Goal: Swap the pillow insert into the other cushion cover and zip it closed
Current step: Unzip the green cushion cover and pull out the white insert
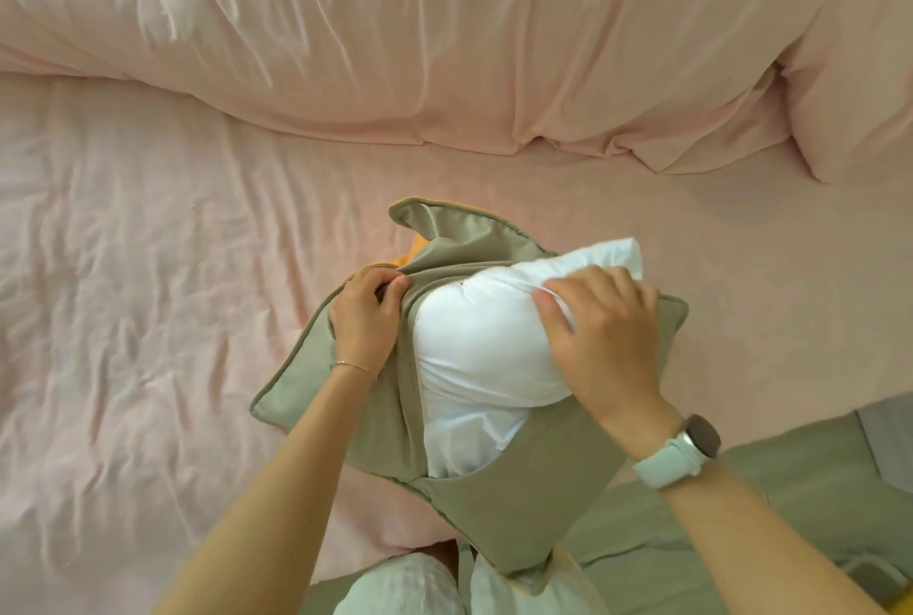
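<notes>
An olive-green cushion cover (pixel 523 510) lies on the pink bed near its front edge, its long opening gaping upward. A white pillow insert (pixel 484 357) bulges out of that opening, partly inside the cover. My left hand (pixel 365 318) grips the cover's left edge at the opening. My right hand (pixel 602 332) pinches a fold of the insert's top right. A bit of orange fabric (pixel 412 252), perhaps the other cover, peeks from under the olive cover's far corner.
A pink sheet (pixel 163 278) covers the bed. A bunched pink duvet (pixel 444 21) lies across the back. A green fabric surface (pixel 691 525) sits at the lower right, with my pale trousers (pixel 405 585) at the bottom.
</notes>
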Demonstrator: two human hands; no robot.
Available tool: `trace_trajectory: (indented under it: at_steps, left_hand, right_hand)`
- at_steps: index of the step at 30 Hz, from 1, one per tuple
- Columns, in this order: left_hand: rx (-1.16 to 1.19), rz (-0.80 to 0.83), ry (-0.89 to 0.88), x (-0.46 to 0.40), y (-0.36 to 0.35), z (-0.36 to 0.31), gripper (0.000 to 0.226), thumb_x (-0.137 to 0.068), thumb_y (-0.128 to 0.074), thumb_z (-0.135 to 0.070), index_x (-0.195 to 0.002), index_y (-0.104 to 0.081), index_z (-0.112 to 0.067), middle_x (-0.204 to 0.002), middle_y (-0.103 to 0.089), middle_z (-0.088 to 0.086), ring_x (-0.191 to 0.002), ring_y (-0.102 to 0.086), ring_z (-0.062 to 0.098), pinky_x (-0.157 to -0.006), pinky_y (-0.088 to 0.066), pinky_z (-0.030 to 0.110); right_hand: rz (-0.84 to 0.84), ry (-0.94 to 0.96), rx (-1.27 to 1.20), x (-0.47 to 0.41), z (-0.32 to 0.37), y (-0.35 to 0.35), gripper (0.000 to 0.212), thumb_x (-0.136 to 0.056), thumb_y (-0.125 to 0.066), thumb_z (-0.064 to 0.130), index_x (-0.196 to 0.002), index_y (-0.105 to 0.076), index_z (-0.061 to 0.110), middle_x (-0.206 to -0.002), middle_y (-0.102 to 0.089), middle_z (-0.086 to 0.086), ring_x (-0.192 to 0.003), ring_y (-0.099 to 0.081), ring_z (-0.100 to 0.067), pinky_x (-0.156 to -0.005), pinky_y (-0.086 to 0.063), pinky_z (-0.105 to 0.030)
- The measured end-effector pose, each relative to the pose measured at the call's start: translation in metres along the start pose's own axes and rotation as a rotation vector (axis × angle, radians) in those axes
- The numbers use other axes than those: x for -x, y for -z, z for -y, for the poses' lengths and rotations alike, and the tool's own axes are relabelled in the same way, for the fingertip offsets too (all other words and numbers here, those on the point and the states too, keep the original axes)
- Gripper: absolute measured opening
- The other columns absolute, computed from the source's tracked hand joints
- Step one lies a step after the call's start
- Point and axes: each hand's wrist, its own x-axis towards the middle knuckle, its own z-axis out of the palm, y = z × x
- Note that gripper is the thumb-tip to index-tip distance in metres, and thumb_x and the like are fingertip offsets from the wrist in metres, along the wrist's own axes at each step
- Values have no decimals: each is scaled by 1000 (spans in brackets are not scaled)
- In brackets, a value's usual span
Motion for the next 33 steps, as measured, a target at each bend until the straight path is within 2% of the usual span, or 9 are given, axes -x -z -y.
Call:
trace_trajectory:
  at_steps: [1,4,8,11,16,21,25,27,33]
  left_hand:
    - [-2,-20,-67,4,3,1,27,-81,-53,-37,-88,-69,-17,-102,-66,-1,-102,-59,23,-94,-42,42]
    - [-97,-153,-159,24,5,-1,43,-78,-47,-44,-103,-68,-17,-112,-63,0,-107,-55,21,-98,-38,43]
    - [-212,-214,-16,57,-4,-2,58,-80,-33,-51,-122,-57,-21,-134,-51,-4,-128,-40,19,-110,-12,48]
    - [-246,-173,51,66,-7,10,64,-80,-26,-57,-130,-50,-24,-140,-46,-5,-137,-29,18,-111,-3,51]
    - [-351,-235,-87,61,-15,22,46,-86,-40,-46,-112,-65,-18,-120,-62,6,-121,-50,31,-101,-21,62]
    - [-330,-213,-7,32,-12,14,44,-91,-36,-37,-75,-63,-6,-82,-66,10,-81,-62,33,-94,-39,51]
    - [-298,-179,113,17,-2,10,42,-96,-34,-31,-80,-58,-2,-89,-64,15,-87,-56,34,-87,-35,40]
    - [-311,-192,59,14,5,10,47,-94,-28,-36,-79,-57,-3,-88,-64,15,-87,-56,34,-83,-36,40]
    - [-376,-92,-31,-13,15,-17,33,-98,-38,-29,-87,-60,-7,-100,-65,14,-101,-53,31,-86,-28,31]
  right_hand:
    - [-3,9,41,-7,8,-3,14,-85,-55,22,-87,-68,17,-86,-63,-2,-85,-54,-24,-80,-31,-37]
    - [-8,120,7,-28,42,-7,35,-75,-49,3,-105,-66,12,-109,-61,-12,-108,-50,-28,-99,-26,-47]
    - [89,303,-105,-28,81,-20,30,-80,-47,9,-101,-68,9,-100,-65,-9,-96,-60,-28,-87,-38,-36]
    - [241,369,116,-10,73,-35,32,-89,-45,25,-109,-64,8,-98,-63,-8,-92,-59,-28,-88,-34,-36]
    - [290,403,216,-4,63,-42,35,-89,-38,31,-101,-64,11,-90,-61,-3,-87,-56,-25,-83,-32,-36]
    - [291,449,279,-26,55,-55,19,-84,-53,25,-67,-57,18,-61,-55,2,-65,-53,-22,-67,-27,-35]
    - [240,453,48,-25,54,-47,29,-87,-42,20,-60,-52,14,-49,-51,0,-55,-50,-24,-63,-24,-32]
    - [183,445,-35,-19,47,-34,30,-88,-42,18,-60,-52,12,-49,-50,1,-57,-48,-24,-62,-24,-32]
    - [39,295,-170,-15,6,13,27,-85,-45,13,-61,-55,7,-52,-47,-2,-65,-35,-17,-65,-24,-28]
